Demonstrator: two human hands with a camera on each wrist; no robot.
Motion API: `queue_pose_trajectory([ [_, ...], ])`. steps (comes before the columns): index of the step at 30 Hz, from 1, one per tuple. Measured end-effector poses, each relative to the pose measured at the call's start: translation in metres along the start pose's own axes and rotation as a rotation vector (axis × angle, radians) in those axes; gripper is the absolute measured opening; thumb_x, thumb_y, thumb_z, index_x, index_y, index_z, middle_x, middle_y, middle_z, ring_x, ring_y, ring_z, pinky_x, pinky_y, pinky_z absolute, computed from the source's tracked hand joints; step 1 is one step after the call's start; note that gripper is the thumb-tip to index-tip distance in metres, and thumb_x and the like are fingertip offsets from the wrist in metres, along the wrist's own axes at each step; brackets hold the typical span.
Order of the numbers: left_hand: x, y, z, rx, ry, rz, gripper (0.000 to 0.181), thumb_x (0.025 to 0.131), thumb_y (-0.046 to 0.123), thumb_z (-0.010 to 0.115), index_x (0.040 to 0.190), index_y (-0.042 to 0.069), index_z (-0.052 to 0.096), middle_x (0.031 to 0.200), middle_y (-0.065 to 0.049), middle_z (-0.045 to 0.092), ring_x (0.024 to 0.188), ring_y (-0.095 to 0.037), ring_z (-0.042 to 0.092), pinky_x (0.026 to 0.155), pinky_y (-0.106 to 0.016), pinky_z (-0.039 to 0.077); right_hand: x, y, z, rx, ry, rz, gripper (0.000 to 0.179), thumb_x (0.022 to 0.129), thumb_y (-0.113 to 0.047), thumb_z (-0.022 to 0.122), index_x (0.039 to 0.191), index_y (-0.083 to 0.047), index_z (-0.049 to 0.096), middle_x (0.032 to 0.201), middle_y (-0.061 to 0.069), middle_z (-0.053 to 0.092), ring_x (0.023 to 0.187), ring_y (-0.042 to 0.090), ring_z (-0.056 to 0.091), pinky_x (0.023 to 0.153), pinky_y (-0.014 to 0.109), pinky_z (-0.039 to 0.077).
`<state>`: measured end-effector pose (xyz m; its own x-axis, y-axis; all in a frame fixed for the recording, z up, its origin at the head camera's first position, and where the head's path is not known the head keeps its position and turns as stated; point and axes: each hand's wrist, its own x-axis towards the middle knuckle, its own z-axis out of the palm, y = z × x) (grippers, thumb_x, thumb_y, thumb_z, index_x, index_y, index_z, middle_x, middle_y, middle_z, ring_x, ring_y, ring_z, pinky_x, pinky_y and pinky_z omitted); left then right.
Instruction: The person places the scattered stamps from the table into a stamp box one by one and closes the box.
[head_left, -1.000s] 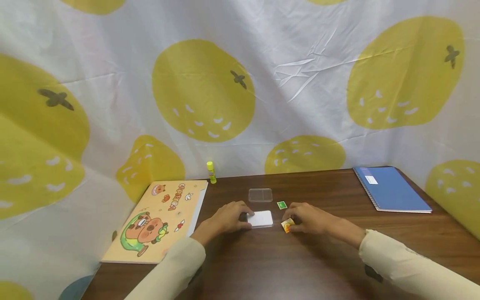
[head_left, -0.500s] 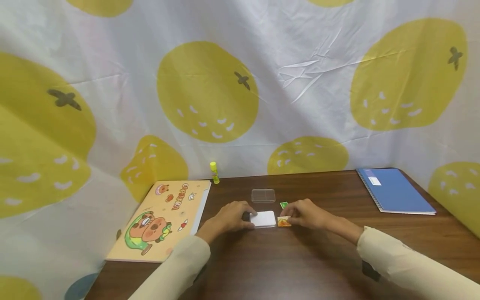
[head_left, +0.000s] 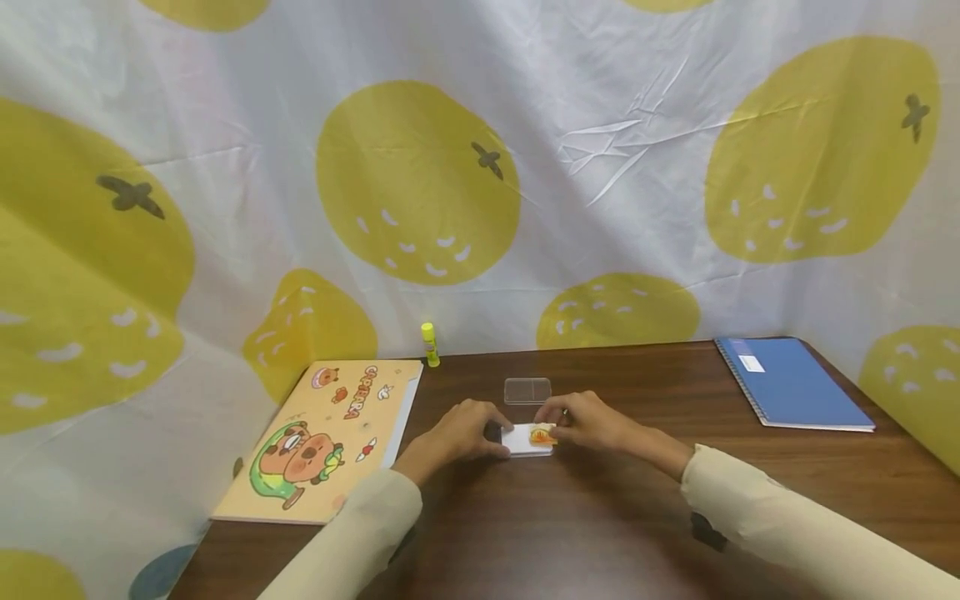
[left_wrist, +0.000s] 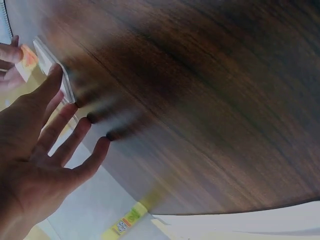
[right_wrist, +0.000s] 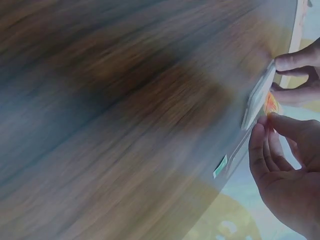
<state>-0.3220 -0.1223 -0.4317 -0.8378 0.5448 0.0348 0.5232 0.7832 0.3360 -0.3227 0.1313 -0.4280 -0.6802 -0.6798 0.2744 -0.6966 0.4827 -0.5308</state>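
Note:
A stack of white cards (head_left: 514, 440) lies in a shallow clear case on the table. My left hand (head_left: 467, 429) holds its left end, the thumb on top and the other fingers along the side. Between thumb and fingertips, my right hand (head_left: 592, 423) pinches a small orange-and-yellow stamp-like paper (head_left: 541, 435) over the right part of the white stack. Whether the paper touches the cards cannot be told. A green stamp-like paper (right_wrist: 220, 167) lies on the table in the right wrist view; the right hand hides it in the head view.
Behind the stack lies a clear plastic lid (head_left: 527, 391). To the left is a capybara-print folder (head_left: 322, 442), with a yellow glue stick (head_left: 430, 344) standing beyond it. A blue spiral notebook (head_left: 798, 382) lies at the right. A fruit-print curtain (head_left: 600, 208) hangs behind the table.
My right hand has turned the orange paper level and carried it left from beside the white stack to over it. The left hand keeps its hold on the stack.

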Motion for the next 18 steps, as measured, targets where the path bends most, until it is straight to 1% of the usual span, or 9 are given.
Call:
queue_pose_trajectory([
  [2,0.000,0.000,-0.001,-0.005,0.001,-0.008,0.038,0.085,0.028,0.088,0.119,0.012,0.079,0.121,-0.004,0.074,0.115,-0.022,0.066,0.103,-0.041,0.052,0.005,-0.003,0.003,0.003,-0.001,0.013,0.018,0.091,0.005,0.072,0.108,0.000,0.074,0.092,0.010,0.076,0.082,0.020,0.074,0.073,0.025,0.058],
  [6,-0.001,0.000,-0.001,-0.017,0.002,-0.017,0.040,0.084,0.028,0.089,0.119,0.011,0.079,0.120,-0.004,0.075,0.113,-0.021,0.067,0.101,-0.040,0.053,0.014,-0.007,0.009,0.008,-0.011,0.012,0.017,0.091,0.005,0.072,0.108,0.001,0.073,0.097,0.013,0.077,0.087,0.025,0.075,0.076,0.029,0.061],
  [10,-0.002,0.001,-0.003,-0.017,0.004,-0.009,0.040,0.084,0.028,0.089,0.118,0.010,0.078,0.118,-0.004,0.076,0.113,-0.023,0.068,0.100,-0.041,0.054,0.020,-0.007,0.016,0.017,-0.018,0.021,0.017,0.091,0.005,0.072,0.108,0.002,0.073,0.100,0.014,0.077,0.091,0.028,0.076,0.079,0.033,0.062],
  [15,-0.002,0.002,-0.003,0.002,0.015,0.017,0.039,0.084,0.028,0.089,0.117,0.009,0.079,0.116,-0.004,0.076,0.111,-0.022,0.069,0.098,-0.040,0.054,0.025,-0.006,0.024,0.002,-0.008,0.028,0.017,0.091,0.003,0.073,0.107,0.001,0.074,0.099,0.012,0.077,0.088,0.025,0.075,0.077,0.034,0.062],
  [18,-0.002,0.001,-0.002,0.007,0.018,0.015,0.040,0.084,0.029,0.089,0.118,0.010,0.079,0.117,-0.004,0.076,0.112,-0.023,0.069,0.099,-0.040,0.054,0.027,-0.006,0.027,-0.016,-0.003,0.019,0.017,0.090,0.003,0.074,0.106,0.000,0.074,0.096,0.011,0.077,0.085,0.023,0.074,0.075,0.033,0.062],
])
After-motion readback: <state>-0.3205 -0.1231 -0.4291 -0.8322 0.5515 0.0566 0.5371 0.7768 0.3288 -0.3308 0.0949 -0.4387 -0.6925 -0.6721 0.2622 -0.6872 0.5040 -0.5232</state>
